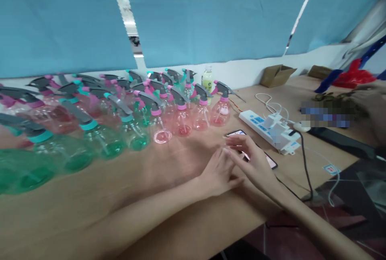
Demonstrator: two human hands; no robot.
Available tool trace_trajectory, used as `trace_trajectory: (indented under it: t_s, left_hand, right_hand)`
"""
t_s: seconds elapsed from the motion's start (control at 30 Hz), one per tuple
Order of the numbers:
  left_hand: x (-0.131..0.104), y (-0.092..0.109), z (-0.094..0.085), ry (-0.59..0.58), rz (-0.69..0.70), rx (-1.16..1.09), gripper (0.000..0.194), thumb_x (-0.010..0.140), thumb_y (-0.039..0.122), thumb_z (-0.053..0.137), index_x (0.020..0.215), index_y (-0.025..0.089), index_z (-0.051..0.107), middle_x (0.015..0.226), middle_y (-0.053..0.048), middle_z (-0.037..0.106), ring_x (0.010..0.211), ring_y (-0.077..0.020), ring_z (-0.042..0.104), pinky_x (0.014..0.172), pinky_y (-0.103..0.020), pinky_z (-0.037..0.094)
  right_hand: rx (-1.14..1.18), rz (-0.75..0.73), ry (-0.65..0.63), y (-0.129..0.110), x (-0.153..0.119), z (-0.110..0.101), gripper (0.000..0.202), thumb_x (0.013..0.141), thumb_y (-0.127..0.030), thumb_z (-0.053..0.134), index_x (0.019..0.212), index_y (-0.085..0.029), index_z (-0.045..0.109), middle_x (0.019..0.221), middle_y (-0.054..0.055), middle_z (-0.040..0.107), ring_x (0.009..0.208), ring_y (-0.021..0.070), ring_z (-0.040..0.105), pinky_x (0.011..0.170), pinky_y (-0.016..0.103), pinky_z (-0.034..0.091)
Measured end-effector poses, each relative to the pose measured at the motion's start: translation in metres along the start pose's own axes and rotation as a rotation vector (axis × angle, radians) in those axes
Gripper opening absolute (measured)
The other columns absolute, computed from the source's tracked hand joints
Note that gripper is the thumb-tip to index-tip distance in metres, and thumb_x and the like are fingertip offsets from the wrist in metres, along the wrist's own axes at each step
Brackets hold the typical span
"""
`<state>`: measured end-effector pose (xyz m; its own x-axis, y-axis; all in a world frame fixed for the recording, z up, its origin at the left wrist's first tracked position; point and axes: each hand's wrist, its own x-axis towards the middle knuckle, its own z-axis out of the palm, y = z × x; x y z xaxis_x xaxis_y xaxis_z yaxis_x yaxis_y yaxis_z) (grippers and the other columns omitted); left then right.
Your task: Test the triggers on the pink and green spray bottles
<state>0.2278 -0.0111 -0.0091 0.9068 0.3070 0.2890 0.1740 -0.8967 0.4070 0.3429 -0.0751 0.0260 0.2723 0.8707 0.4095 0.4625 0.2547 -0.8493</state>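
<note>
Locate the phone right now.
Head view, right of centre: the phone lies on the brown table, partly hidden behind the right hand, with the white power strip just beyond it.

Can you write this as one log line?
left hand: open, nothing seen held | right hand: open, fingers near left's, by flat pale-screened phone | nearby: rounded pink and green plastic spray bottles; long white power strip

Phone (271, 161) partly behind right hand (252, 153)
</note>
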Motion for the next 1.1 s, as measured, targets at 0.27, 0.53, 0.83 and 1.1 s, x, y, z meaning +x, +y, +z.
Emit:
trace_trajectory:
  t_s: [0.27,0.53,0.83,1.1]
  left_hand:
    - [-0.142,-0.009,-0.072,0.005,-0.196,0.067,0.045,0.090,0.037,0.052,0.131,0.022,0.041,0.141,-0.011,0.033,0.131,-0.0269,0.029,0.104,-0.045,0.030]
    - [-0.316,-0.015,-0.149,0.264,-0.654,0.206,0.026,0.093,0.033,0.044,0.117,0.028,0.053,0.129,-0.003,0.048,0.119,-0.0230,0.044,0.102,-0.042,0.034]
    - [-0.450,-0.042,-0.230,1.083,-1.116,0.198,0.033,0.080,0.046,0.053,0.102,0.021,0.053,0.104,-0.008,0.058,0.100,-0.0289,0.058,0.080,-0.047,0.049]
    - [-0.475,-0.109,-0.268,1.266,-1.141,0.256,0.067,0.069,0.039,0.068,0.124,0.018,0.038,0.130,-0.015,0.042,0.119,-0.0326,0.044,0.093,-0.046,0.040]
  right_hand:
    - [-0.017,-0.067,-0.180,-0.029,0.001,0.062,0.023,0.081,-0.030,0.059,0.102,-0.025,0.052,0.105,0.006,0.062,0.098,0.0219,0.061,0.087,0.044,0.051]
    - [-0.059,-0.243,-0.580,-0.079,0.005,0.166,0.020,0.081,-0.024,0.059,0.100,-0.023,0.054,0.101,0.005,0.063,0.096,0.0196,0.061,0.090,0.043,0.047]
    - [0.125,-0.372,-0.843,-0.147,0.004,0.307,0.022,0.078,-0.024,0.061,0.099,-0.022,0.053,0.101,0.005,0.064,0.091,0.0161,0.062,0.082,0.036,0.052]
    - [0.178,-0.400,-0.851,-0.191,-0.010,0.407,0.032,0.077,-0.022,0.061,0.107,-0.022,0.052,0.111,0.008,0.062,0.093,0.0161,0.062,0.080,0.037,0.052]
